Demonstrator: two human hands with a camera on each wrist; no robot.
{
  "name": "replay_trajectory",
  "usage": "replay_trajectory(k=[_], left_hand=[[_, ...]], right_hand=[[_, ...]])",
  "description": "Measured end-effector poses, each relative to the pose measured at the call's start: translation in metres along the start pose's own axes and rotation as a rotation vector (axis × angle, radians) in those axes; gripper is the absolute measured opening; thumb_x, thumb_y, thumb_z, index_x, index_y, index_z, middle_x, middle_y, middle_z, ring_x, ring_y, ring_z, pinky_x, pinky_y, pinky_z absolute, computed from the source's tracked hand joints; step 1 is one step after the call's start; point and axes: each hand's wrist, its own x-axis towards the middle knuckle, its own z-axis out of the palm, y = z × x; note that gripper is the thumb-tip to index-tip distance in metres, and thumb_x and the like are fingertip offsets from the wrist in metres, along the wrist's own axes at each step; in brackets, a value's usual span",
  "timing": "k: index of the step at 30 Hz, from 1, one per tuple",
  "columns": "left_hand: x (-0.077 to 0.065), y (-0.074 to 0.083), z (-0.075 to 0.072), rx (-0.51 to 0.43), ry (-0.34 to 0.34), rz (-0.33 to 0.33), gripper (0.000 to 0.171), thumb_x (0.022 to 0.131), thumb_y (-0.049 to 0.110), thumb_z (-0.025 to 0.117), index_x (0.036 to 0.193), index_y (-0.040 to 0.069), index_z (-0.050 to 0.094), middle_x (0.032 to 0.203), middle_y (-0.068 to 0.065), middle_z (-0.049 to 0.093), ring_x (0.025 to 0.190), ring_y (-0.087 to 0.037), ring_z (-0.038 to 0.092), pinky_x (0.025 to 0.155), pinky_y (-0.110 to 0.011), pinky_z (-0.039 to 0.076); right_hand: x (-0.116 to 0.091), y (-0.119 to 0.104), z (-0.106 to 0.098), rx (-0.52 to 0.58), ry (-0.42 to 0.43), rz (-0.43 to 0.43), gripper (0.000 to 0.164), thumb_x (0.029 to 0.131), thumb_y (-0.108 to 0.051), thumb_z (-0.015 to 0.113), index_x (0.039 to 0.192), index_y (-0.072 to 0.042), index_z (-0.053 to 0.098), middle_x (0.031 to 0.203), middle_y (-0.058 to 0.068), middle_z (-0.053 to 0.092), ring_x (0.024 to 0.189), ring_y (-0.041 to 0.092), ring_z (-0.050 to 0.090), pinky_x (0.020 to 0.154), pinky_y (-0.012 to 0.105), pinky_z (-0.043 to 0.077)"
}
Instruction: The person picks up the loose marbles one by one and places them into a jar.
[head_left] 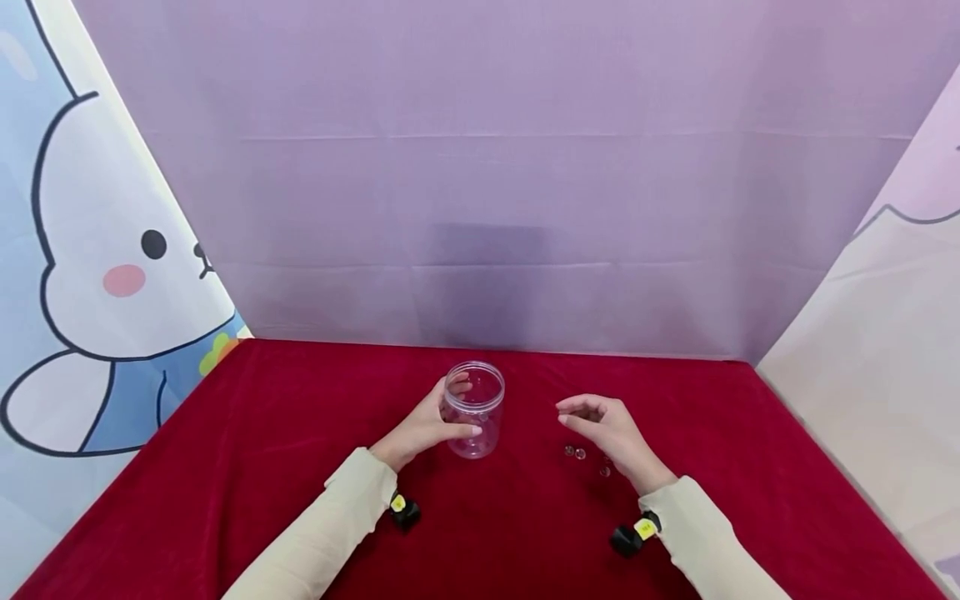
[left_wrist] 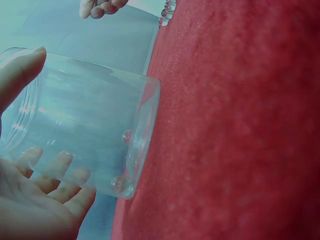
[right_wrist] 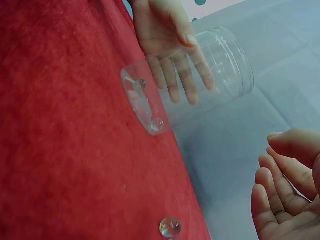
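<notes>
My left hand (head_left: 423, 429) grips a clear open-topped plastic jar (head_left: 487, 429) around its side, thumb on the near face and fingers behind. The jar stands upright on the red cloth. Two clear glass marbles (left_wrist: 127, 136) lie at its bottom, as the left wrist view shows. To the right of the jar, my right hand (head_left: 611, 433) hovers over the cloth, fingers loosely bent and thumb apart from them. Nothing shows between those fingers (right_wrist: 280, 187) in the right wrist view. Several loose glass marbles (head_left: 581, 454) lie on the cloth beneath and beside the right hand.
Red cloth (head_left: 300, 417) covers the table. A lilac curtain (head_left: 480, 167) hangs along its back edge. Printed cartoon panels (head_left: 112, 250) flank the left and right sides. A small black wrist camera (head_left: 405, 512) sits at each cuff.
</notes>
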Motion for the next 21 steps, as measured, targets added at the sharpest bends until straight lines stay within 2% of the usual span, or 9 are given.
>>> replay_trajectory(k=[7, 12, 21], left_hand=[[0.000, 0.002, 0.001, -0.006, 0.011, -0.015, 0.085, 0.079, 0.011, 0.074, 0.146, 0.020, 0.023, 0.147, -0.012, 0.033, 0.133, -0.032, 0.034, 0.102, -0.047, 0.040], [0.000, 0.001, -0.001, -0.010, -0.008, 0.012, 0.083, 0.080, 0.010, 0.073, 0.146, 0.017, 0.023, 0.147, -0.014, 0.032, 0.134, -0.035, 0.033, 0.103, -0.048, 0.038], [0.001, 0.005, -0.002, -0.002, 0.003, 0.013, 0.083, 0.079, 0.010, 0.074, 0.144, 0.021, 0.025, 0.147, -0.014, 0.032, 0.134, -0.035, 0.031, 0.103, -0.048, 0.038]], right_hand=[[-0.005, 0.006, -0.010, 0.009, 0.008, 0.001, 0.031, 0.086, -0.014, 0.069, 0.111, 0.003, 0.064, 0.108, 0.023, 0.064, 0.091, 0.037, 0.060, 0.073, 0.036, 0.053], [-0.007, 0.008, -0.017, -0.004, 0.028, -0.014, 0.032, 0.085, -0.015, 0.069, 0.111, 0.004, 0.064, 0.107, 0.024, 0.064, 0.087, 0.028, 0.062, 0.071, 0.034, 0.052], [-0.010, 0.010, -0.028, -0.005, 0.034, -0.006, 0.036, 0.086, -0.015, 0.069, 0.113, 0.007, 0.062, 0.104, 0.021, 0.066, 0.083, 0.013, 0.064, 0.073, 0.031, 0.052]])
